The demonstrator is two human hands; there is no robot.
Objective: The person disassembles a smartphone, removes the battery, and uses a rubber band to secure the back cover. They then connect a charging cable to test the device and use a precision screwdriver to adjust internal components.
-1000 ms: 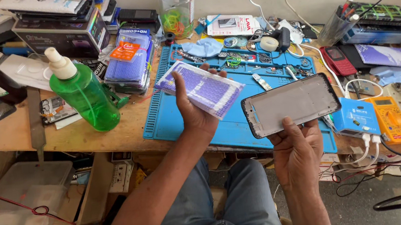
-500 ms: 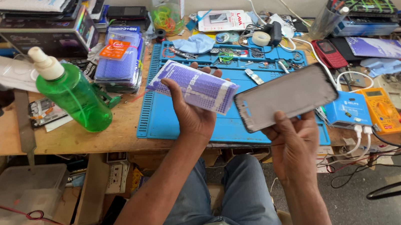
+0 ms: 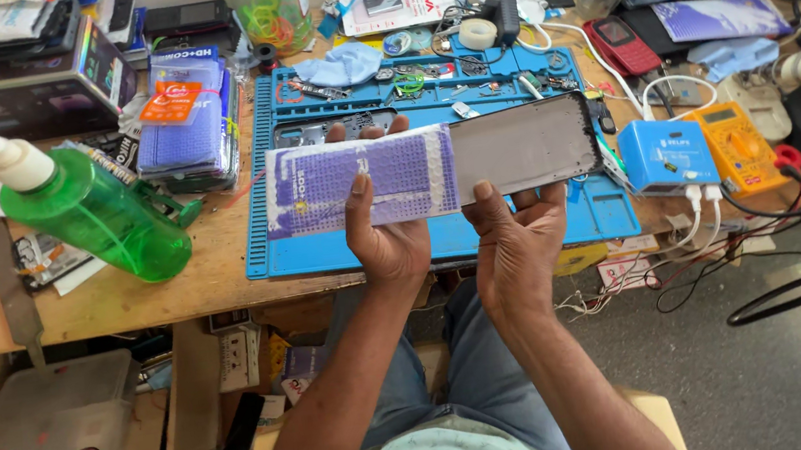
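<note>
My left hand (image 3: 385, 240) grips a flat purple-and-white packet (image 3: 316, 186), thumb on its front and fingertips over its top edge. My right hand (image 3: 513, 242) holds a grey phone screen panel (image 3: 527, 145) by its lower edge. The packet's right end overlaps the panel's left end. Both are held level, side by side, above the front of the blue work mat (image 3: 521, 226).
A green spray bottle (image 3: 98, 214) lies on the wooden bench at left, beside a stack of blue packets (image 3: 183, 124). Small tools and parts litter the mat's back. A blue box (image 3: 664, 153), orange multimeter (image 3: 738, 146), red phone (image 3: 621, 44) and cables sit right.
Both hands have come together: the packet and the panel, held apart and tilted before, now sit level and overlap. The camera has moved closer to the bench.
</note>
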